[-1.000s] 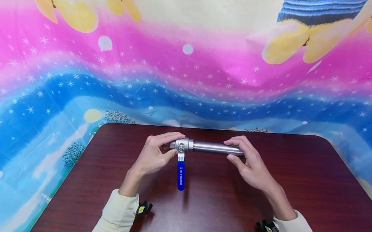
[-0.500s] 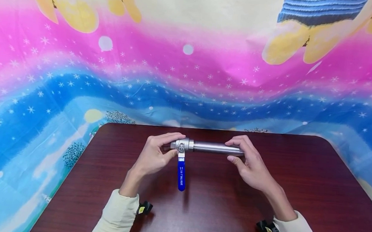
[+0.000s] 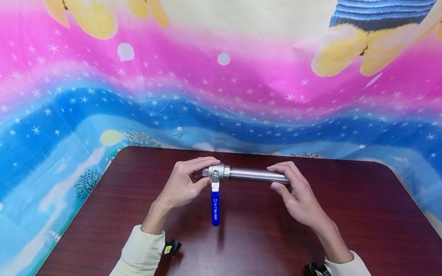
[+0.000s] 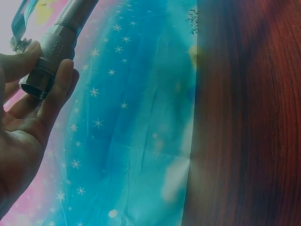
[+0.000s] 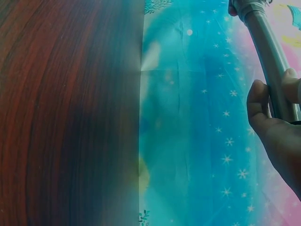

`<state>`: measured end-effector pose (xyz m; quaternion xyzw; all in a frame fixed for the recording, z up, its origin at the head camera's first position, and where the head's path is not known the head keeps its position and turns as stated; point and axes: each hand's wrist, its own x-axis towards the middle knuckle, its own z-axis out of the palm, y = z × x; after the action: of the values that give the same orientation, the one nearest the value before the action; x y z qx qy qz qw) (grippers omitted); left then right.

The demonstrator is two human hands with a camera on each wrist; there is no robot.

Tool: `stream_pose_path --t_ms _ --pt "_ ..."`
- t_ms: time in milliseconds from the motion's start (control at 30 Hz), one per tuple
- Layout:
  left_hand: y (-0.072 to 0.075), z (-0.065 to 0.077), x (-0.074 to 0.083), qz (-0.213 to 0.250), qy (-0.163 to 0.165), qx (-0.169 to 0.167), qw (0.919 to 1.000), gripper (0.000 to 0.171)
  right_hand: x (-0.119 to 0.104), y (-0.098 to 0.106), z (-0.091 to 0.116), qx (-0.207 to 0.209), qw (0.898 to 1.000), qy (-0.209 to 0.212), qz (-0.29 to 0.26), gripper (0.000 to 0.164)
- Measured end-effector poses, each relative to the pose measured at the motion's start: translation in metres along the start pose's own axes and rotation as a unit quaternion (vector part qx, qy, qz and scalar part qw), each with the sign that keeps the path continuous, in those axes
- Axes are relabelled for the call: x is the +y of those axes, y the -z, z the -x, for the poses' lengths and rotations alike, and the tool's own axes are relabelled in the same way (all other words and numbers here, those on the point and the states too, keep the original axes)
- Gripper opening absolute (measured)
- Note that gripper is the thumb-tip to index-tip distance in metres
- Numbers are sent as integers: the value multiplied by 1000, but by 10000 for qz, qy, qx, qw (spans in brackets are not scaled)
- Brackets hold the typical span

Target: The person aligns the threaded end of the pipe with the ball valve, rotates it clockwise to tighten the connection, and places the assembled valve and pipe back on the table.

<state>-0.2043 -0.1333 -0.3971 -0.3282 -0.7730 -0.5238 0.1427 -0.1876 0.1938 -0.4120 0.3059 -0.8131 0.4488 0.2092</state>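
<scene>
A steel ball valve with a blue lever handle is joined to a straight metal pipe, the two in one level line across the head view. My left hand grips the valve body between thumb and fingers, and the lever points toward me. The left wrist view shows the valve's open end facing the palm. At the other end, my right hand holds the pipe, thumb below and fingers over the top. Threads show where the pipe meets the valve. Part of the pipe's right end is hidden by the hand.
A dark red-brown wooden table lies beneath the hands. Behind it hangs a printed cloth in pink and blue with snowflakes. Black wrist devices sit at both cream sleeves.
Both hands keep their places and the valve stays still. The right thumb and fingers shift very slightly on the pipe.
</scene>
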Motion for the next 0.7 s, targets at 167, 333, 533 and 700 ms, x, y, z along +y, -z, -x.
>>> stream_pose_path --t_ms 167,333,533,700 --pt "0 -1 0 -30 -76 17 10000 55 -1 1 -1 -26 10000 51 -8 47" --pt "0 -1 0 -26 -78 7 10000 54 -2 1 0 -110 9999 -57 -115 49" --pt "0 -1 -1 -45 -20 11 10000 54 -3 1 0 -203 9993 -217 -247 52" --pt "0 -1 -2 -12 17 -2 10000 53 -2 0 1 -125 9995 -199 -226 50"
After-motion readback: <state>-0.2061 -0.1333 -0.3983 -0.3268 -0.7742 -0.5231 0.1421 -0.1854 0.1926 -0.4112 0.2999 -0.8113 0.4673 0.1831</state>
